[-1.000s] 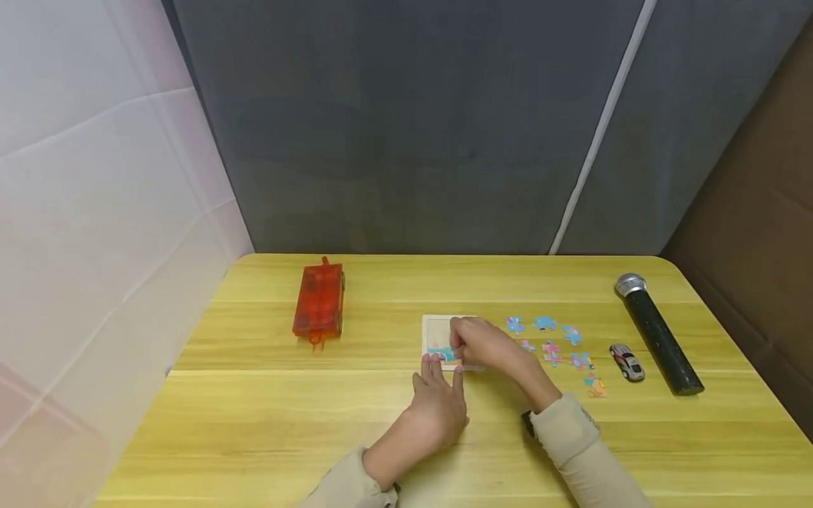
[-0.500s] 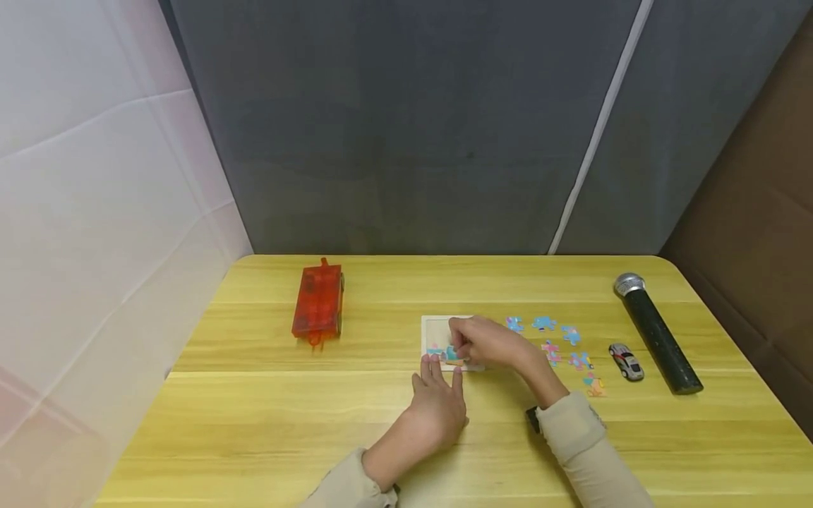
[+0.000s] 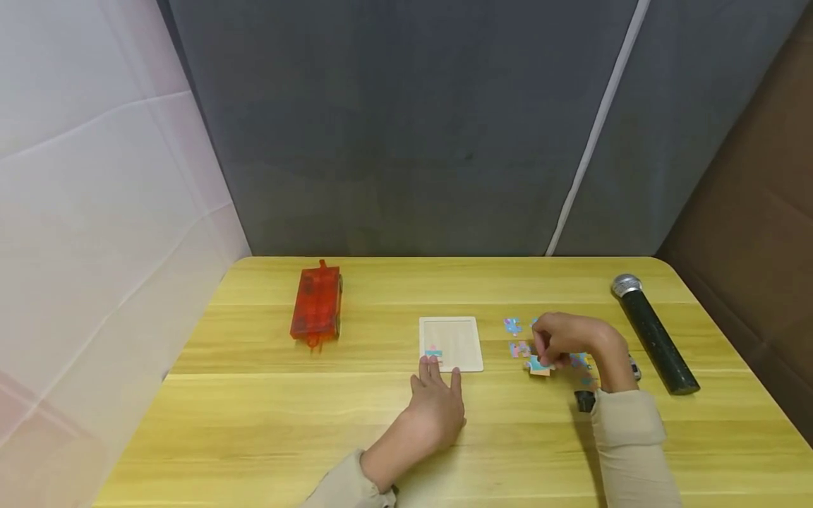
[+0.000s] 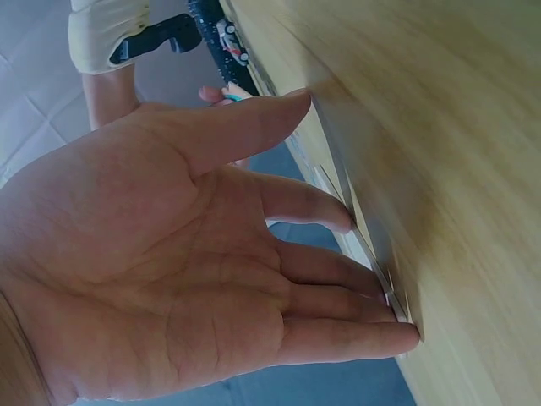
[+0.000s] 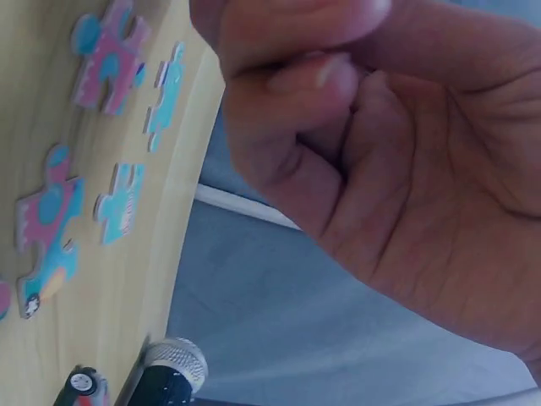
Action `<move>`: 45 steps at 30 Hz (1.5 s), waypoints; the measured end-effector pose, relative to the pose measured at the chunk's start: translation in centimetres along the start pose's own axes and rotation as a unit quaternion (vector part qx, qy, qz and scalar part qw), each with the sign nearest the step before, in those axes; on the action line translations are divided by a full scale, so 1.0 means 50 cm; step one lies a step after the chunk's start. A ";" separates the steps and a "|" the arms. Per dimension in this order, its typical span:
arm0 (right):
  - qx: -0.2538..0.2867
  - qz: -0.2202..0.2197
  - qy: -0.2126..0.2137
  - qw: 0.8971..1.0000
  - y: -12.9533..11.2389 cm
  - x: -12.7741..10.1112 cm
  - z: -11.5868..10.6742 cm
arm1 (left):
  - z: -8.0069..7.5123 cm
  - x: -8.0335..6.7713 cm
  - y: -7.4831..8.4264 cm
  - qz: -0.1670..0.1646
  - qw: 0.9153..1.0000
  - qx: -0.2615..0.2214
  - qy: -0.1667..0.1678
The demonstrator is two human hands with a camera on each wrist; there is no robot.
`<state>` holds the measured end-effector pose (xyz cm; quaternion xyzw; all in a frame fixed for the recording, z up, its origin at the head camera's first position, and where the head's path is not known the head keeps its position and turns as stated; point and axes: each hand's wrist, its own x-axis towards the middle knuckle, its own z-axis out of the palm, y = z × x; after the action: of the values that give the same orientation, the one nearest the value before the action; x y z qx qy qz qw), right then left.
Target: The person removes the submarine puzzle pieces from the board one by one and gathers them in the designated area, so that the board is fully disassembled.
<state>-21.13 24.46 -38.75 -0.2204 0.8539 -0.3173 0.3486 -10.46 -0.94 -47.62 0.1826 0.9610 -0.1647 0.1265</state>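
Note:
A pale square puzzle board [image 3: 452, 339] lies mid-table with one pink and teal piece [image 3: 434, 353] set in its near left corner. My left hand [image 3: 437, 398] lies flat in front of it, its straight fingers [image 4: 338, 288] touching the board's near edge. To the right, my right hand [image 3: 569, 341] hovers over the loose puzzle pieces [image 3: 516, 337] with curled fingers [image 5: 338, 101]. It pinches a teal and tan piece [image 3: 538, 365] low over the table. More loose pieces [image 5: 108, 52] show in the right wrist view.
A red translucent box [image 3: 316, 303] lies at the left of the yellow wooden table [image 3: 254, 423]. A black microphone [image 3: 654, 337] lies at the right, with a small toy car [image 3: 634, 367] mostly hidden behind my right hand. Grey curtains stand behind the table.
My right hand has left the board and moved right to the loose pieces, taking the teal piece with it. The left hand has stayed at the board's edge.

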 end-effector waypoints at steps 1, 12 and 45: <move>0.002 0.007 -0.001 1.000 0.004 0.000 -0.001 | 0.000 0.000 0.000 0.000 1.000 0.000 0.001; -0.034 0.137 0.021 0.990 0.029 -0.005 0.016 | -0.007 -0.008 -0.005 0.001 1.000 -0.001 0.000; -0.137 -0.111 0.006 0.984 -0.131 0.135 0.105 | -0.039 -0.032 0.006 0.007 1.000 0.006 -0.024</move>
<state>-20.71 13.81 -40.17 -0.3576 0.8614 -0.2357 0.2731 -9.25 -0.44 -45.43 0.1864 0.9553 -0.1740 0.1494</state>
